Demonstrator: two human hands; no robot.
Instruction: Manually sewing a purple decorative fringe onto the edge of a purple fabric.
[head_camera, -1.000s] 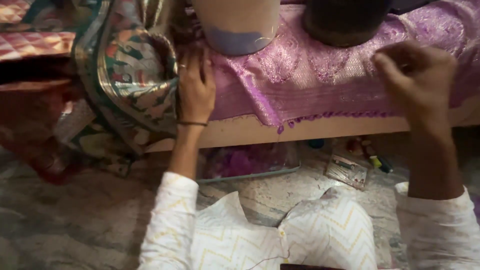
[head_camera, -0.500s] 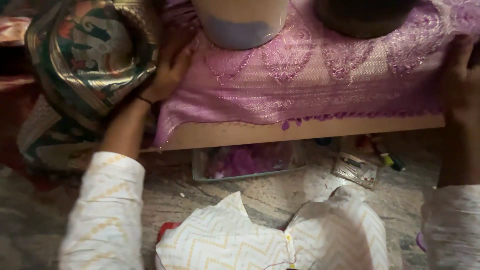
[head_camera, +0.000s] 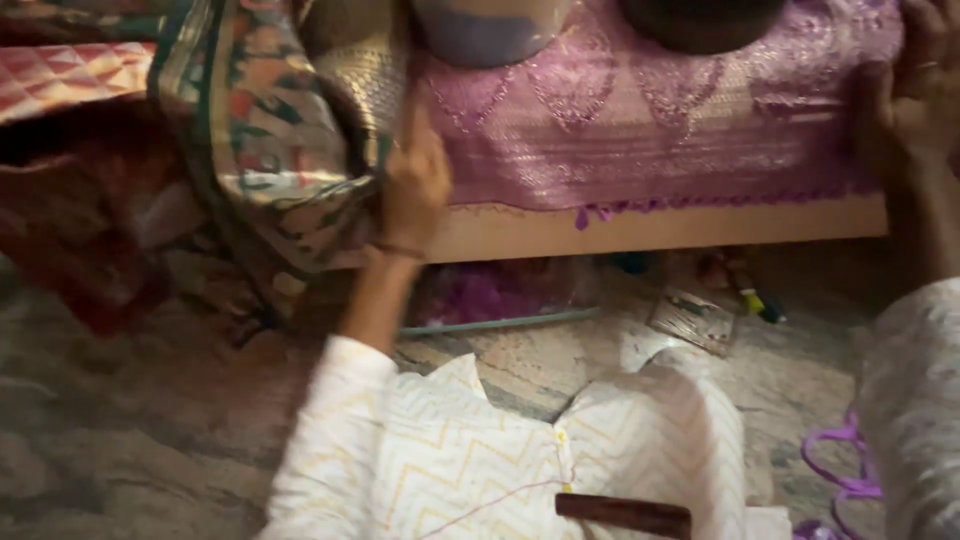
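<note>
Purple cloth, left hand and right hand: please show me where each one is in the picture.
purple cloth (head_camera: 660, 130), head view, on the patterned middle of its top.
left hand (head_camera: 415, 185), head view, on the back of the hand at the cloth's left edge.
right hand (head_camera: 910, 105), head view, on the knuckles at the cloth's right end.

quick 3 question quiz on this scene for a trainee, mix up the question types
1. True or false: the purple cloth lies spread on the wooden board.
2. Which hand is at the left edge of the cloth, beside the multicoloured patterned fabric? A) left hand B) right hand
3. Fill in: the wrist of the left hand wears a thin ____.

Key: 1 true; 2 A; 3 bangle.
</note>
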